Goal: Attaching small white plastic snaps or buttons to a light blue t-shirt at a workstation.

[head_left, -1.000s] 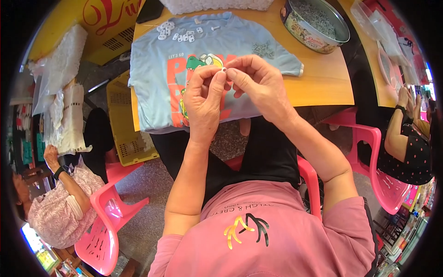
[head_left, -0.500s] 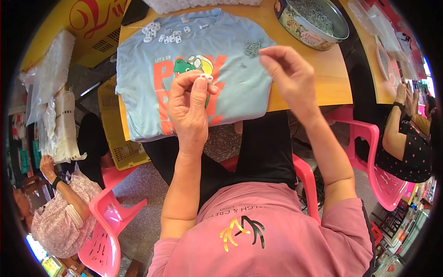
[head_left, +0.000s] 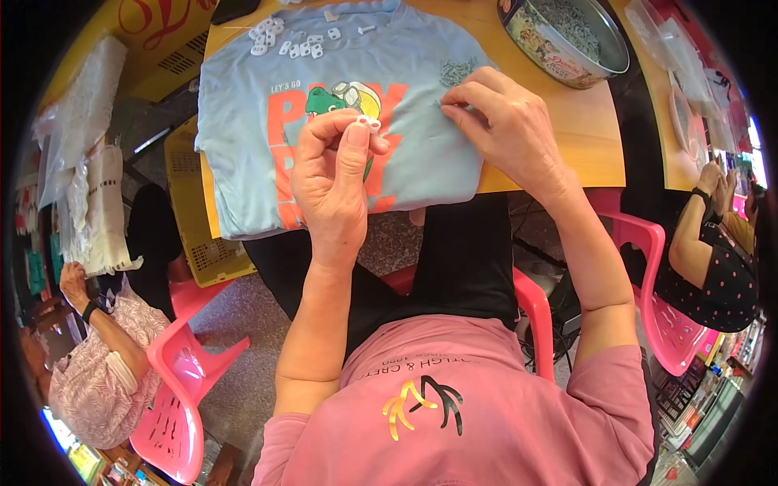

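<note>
My left hand pinches a small white plastic piece with two holes between thumb and fingers, above the printed front of a light blue T-shirt. To its right, my right hand is closed in a pinch low over the shirt. A tiny grey screw-like piece shows at its fingertips. Just beyond those fingers lies a small heap of grey screw-like pieces. Several more white two-hole pieces are grouped near the shirt's collar.
The shirt lies spread on a yellow wooden table. A round tin of grey pieces stands at the far right. A yellow crate sits below the table's left side. Pink chairs and other people are on both sides.
My right hand has moved left and down to the shirt beside the grey heap, its fingertips pinched together. The left hand keeps hold of the white piece. The view has shifted slightly.
</note>
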Action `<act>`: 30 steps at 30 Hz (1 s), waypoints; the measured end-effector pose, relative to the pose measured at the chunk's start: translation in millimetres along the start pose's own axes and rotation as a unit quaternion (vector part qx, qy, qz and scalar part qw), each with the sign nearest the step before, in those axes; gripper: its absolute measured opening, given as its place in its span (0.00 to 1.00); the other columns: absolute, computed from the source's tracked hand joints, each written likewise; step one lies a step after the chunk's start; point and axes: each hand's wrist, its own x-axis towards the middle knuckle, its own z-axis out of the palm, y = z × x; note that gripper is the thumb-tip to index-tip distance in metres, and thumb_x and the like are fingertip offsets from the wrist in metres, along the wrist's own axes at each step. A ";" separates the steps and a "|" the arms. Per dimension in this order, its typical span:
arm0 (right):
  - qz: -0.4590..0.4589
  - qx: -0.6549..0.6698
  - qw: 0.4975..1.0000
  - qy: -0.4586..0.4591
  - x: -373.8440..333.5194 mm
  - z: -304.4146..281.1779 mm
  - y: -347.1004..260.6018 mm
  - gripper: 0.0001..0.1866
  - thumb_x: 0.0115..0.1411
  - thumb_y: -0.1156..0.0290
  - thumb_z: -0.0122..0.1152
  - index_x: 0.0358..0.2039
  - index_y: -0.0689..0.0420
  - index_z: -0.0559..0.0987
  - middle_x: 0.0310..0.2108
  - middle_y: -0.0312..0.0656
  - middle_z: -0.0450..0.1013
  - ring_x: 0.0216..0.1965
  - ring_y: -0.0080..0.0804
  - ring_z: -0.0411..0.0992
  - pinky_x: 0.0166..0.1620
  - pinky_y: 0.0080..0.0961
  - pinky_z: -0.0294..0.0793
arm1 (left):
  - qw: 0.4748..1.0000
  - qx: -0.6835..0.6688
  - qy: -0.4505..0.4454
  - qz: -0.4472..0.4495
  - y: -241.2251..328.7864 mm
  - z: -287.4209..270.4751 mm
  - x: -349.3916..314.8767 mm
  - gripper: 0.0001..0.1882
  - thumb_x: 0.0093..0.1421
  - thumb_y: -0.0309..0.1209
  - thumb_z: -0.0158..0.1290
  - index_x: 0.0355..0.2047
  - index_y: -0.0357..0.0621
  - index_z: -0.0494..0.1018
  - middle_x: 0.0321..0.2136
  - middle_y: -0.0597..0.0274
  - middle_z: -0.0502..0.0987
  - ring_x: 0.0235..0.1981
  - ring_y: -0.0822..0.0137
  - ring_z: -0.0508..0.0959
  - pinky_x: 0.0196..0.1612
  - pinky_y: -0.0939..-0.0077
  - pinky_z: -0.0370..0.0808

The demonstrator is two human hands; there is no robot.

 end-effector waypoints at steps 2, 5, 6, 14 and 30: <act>0.001 -0.009 1.000 -0.005 -0.4 1.7 0.0 0.05 0.56 0.71 0.66 0.32 0.57 0.81 0.30 0.40 0.74 0.29 0.39 0.74 0.33 0.30 0.73 | 1.000 0.003 -0.001 0.002 1.0 0.9 -0.1 0.05 0.68 0.24 0.50 0.43 0.37 0.71 0.34 0.62 0.76 0.33 0.74 0.76 0.43 0.75 0.77; 0.004 -0.010 1.000 -0.001 -0.2 2.6 -0.7 0.05 0.56 0.71 0.65 0.31 0.57 0.80 0.30 0.40 0.74 0.29 0.39 0.74 0.33 0.31 0.73 | 1.000 0.015 -0.005 0.001 2.1 1.6 -1.0 0.05 0.69 0.26 0.48 0.43 0.38 0.71 0.34 0.61 0.76 0.34 0.72 0.75 0.45 0.72 0.75; 0.005 -0.012 1.000 -0.007 0.8 2.3 -1.3 0.05 0.56 0.72 0.65 0.31 0.57 0.80 0.30 0.40 0.74 0.29 0.39 0.74 0.33 0.31 0.73 | 1.000 0.018 -0.006 0.003 2.3 1.6 -1.0 0.05 0.69 0.26 0.48 0.43 0.38 0.71 0.34 0.61 0.76 0.34 0.72 0.75 0.45 0.72 0.75; 0.023 -0.017 0.999 -0.017 3.7 2.6 -5.3 0.04 0.56 0.72 0.64 0.33 0.57 0.79 0.30 0.40 0.73 0.30 0.39 0.75 0.33 0.32 0.73 | 1.000 0.023 0.003 0.003 2.0 2.9 -0.7 0.05 0.68 0.25 0.51 0.43 0.38 0.71 0.33 0.62 0.76 0.34 0.75 0.76 0.44 0.75 0.77; -0.069 -0.034 0.996 -0.044 14.8 -1.8 0.0 0.06 0.54 0.74 0.65 0.33 0.56 0.79 0.34 0.39 0.72 0.31 0.40 0.75 0.34 0.33 0.74 | 0.999 0.037 0.005 0.000 3.6 4.6 -1.0 0.05 0.68 0.25 0.51 0.42 0.37 0.71 0.33 0.62 0.77 0.34 0.75 0.77 0.45 0.74 0.78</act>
